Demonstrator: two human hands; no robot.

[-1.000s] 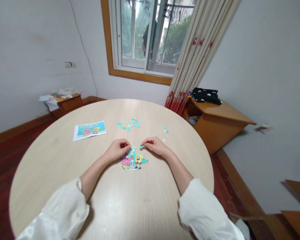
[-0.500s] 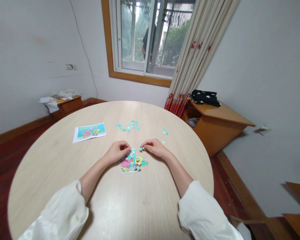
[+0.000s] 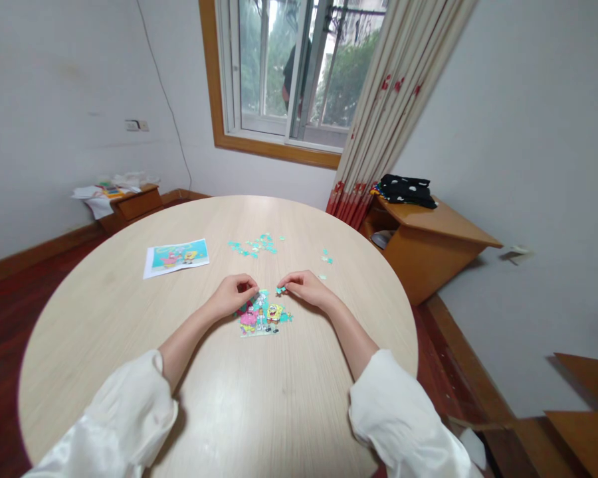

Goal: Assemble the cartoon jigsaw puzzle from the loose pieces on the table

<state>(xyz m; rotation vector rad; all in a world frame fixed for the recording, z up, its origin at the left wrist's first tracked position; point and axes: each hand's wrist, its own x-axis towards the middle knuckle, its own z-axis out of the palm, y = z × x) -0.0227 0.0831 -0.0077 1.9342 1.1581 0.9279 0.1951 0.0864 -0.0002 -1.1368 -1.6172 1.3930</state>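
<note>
A partly built cartoon jigsaw puzzle (image 3: 262, 320) lies on the round wooden table (image 3: 129, 312) in front of me. My right hand (image 3: 306, 289) pinches a small teal puzzle piece (image 3: 280, 290) just above the puzzle's upper right edge. My left hand (image 3: 232, 295) rests with curled fingers on the puzzle's upper left corner; what is under its fingertips is hidden. Loose teal pieces (image 3: 254, 246) lie scattered farther back on the table, and a few more pieces (image 3: 325, 257) sit to the right.
A printed reference picture (image 3: 176, 257) lies at the table's left. A wooden cabinet (image 3: 428, 242) with dark folded cloth (image 3: 406, 189) stands at the right by a curtain (image 3: 383, 99). A low stand with papers (image 3: 114, 198) is at the far left wall.
Both hands stay at the puzzle's top edge with hardly any movement. The view has shifted slightly as my head moved.
</note>
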